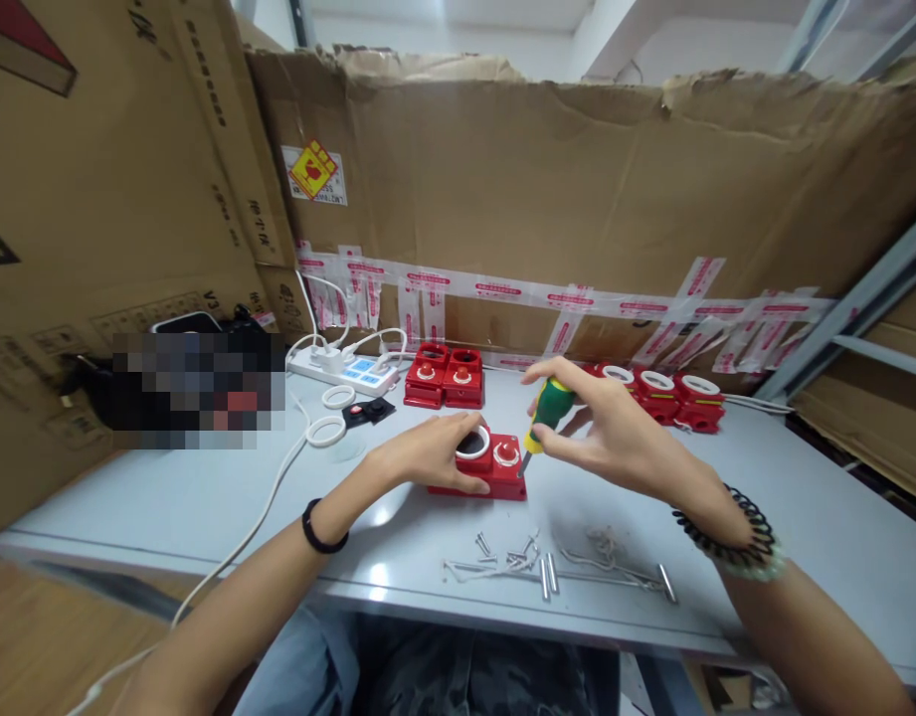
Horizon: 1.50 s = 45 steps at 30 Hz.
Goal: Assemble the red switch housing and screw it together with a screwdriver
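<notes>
A red box [509, 484] with a white ring and a round red knob lies on the table in front of me. My left hand [443, 452] grips its left part, with fingers over the far side and thumb along the near side. In my right hand [607, 418] is a screwdriver [553, 410] with a green and yellow handle, tilted, its tip at the box's right near corner. Whether the tip sits in a screw is too small to tell. Nearer to me lie several screws [483, 544], metal rods [551, 574] and white string [603, 544].
At the back stand red boxes [426, 378] and, farther right, more ringed ones [700, 403]. A white power strip [345, 370] with cables, loose white rings [326, 431] and black parts [368, 412] lie on the left. Cardboard [502, 189] walls the table's [264, 537] far side.
</notes>
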Each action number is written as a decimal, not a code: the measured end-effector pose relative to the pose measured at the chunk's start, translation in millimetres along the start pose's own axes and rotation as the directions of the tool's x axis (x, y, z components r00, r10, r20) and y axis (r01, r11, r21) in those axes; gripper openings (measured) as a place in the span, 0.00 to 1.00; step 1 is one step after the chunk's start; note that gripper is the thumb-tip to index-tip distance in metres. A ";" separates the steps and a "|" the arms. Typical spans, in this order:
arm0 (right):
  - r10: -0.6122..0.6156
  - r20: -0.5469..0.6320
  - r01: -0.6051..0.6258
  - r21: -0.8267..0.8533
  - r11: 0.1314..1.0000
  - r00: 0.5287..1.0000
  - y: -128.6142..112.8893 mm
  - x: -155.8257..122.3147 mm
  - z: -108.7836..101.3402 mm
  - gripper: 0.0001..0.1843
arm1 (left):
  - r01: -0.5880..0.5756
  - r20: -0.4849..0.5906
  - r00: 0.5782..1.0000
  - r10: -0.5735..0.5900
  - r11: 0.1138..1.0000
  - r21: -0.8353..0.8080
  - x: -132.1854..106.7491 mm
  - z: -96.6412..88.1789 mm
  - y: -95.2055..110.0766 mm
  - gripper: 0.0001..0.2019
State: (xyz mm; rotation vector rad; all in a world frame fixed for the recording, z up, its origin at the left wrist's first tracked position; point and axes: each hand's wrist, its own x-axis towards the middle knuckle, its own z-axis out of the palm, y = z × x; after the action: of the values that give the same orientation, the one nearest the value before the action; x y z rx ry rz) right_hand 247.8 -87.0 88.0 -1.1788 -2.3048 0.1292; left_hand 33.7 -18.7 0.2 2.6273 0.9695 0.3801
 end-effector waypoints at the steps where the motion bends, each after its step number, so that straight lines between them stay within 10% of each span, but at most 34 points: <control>1: 0.025 -0.039 -0.027 -0.049 0.998 0.999 -0.4 0.1 0.8 0.13 | -0.002 -0.004 1.000 0.002 1.000 -0.007 0.0 0.2 -0.2 0.31; 5: 0.045 -0.190 -0.090 -0.237 0.967 0.981 0.1 0.2 4.1 0.18 | 0.007 -0.011 1.000 -0.007 1.000 -0.007 0.0 0.8 -1.0 0.33; 10: 0.010 -0.011 -0.009 0.044 0.999 1.000 -0.3 -0.6 0.2 0.18 | 0.014 0.011 1.000 -0.014 1.000 0.007 -0.3 -0.1 0.0 0.30; 16: 0.103 -0.212 -0.126 -0.102 0.987 0.972 -2.0 4.0 9.4 0.07 | 0.003 0.005 1.000 -0.003 1.000 0.022 -0.2 -1.1 0.5 0.31; 24: -0.043 0.140 0.021 0.152 0.988 0.989 1.0 -6.2 -18.1 0.12 | 0.020 0.017 1.000 -0.020 1.000 0.015 -0.4 -0.2 0.3 0.32; 33: 0.082 -0.290 -0.127 -0.141 0.982 0.954 2.9 7.3 20.7 0.14 | 0.015 0.020 1.000 -0.015 1.000 0.019 0.1 0.1 -1.2 0.34; 41: -0.211 0.226 0.104 0.409 0.907 0.951 6.9 1.9 -13.1 0.17 | -0.004 0.010 1.000 0.004 1.000 0.001 -0.5 -1.3 -0.1 0.32; 45: -0.094 0.184 0.005 0.437 0.899 0.978 10.9 3.5 -8.3 0.14 | -0.014 0.005 1.000 0.014 1.000 0.003 0.0 0.0 -1.7 0.31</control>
State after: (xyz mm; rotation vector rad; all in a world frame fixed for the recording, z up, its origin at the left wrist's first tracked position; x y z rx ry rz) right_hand 258.2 -78.9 93.0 -0.9060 -2.3043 0.7376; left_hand 32.7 -17.5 -0.4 2.6373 0.9518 0.3754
